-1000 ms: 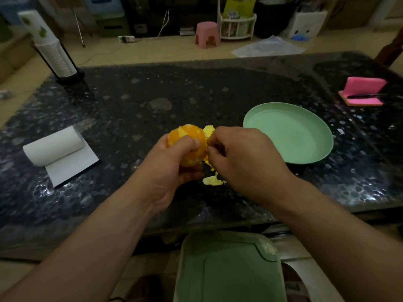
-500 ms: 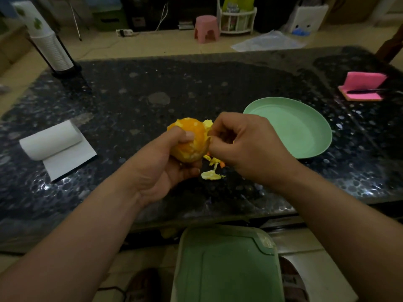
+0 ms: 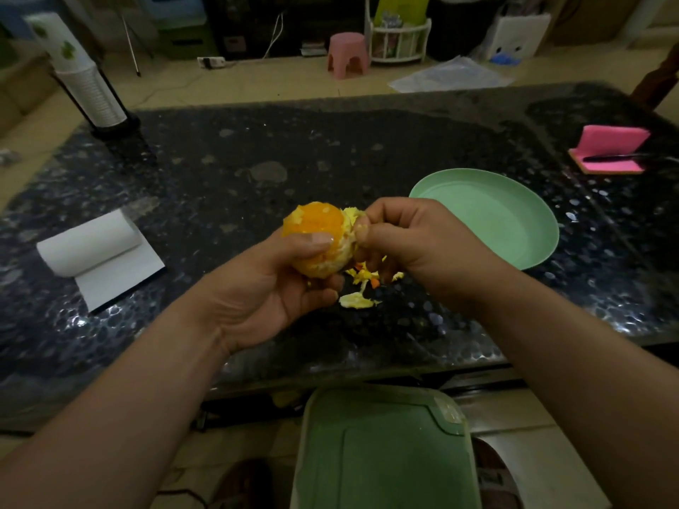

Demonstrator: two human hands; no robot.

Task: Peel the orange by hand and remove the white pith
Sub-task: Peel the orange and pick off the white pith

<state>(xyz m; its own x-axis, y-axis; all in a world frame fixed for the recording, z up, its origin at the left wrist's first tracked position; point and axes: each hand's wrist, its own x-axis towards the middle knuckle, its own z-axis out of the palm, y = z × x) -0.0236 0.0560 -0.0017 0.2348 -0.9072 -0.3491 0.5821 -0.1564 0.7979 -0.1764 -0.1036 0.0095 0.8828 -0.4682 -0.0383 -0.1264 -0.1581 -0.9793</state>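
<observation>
A mostly peeled orange (image 3: 315, 224) with patches of pale pith sits in my left hand (image 3: 273, 284), thumb across its front and fingers curled under it. My right hand (image 3: 415, 244) pinches a pale strip of pith (image 3: 351, 216) at the orange's right side. Both hands hover just above the dark speckled table (image 3: 257, 148). Below them lie torn scraps of peel and pith (image 3: 358, 297) on the table.
An empty green plate (image 3: 514, 200) lies right of my hands. A paper towel roll (image 3: 88, 244) lies at the left, a cup stack (image 3: 84, 79) at the far left corner, a pink sponge with a dark knife (image 3: 610, 152) at the far right. A green bin lid (image 3: 382, 450) is below the table's near edge.
The orange has been turned a little in my left hand, showing more bare flesh on top. My right hand has re-pinched pith higher on the orange's right side.
</observation>
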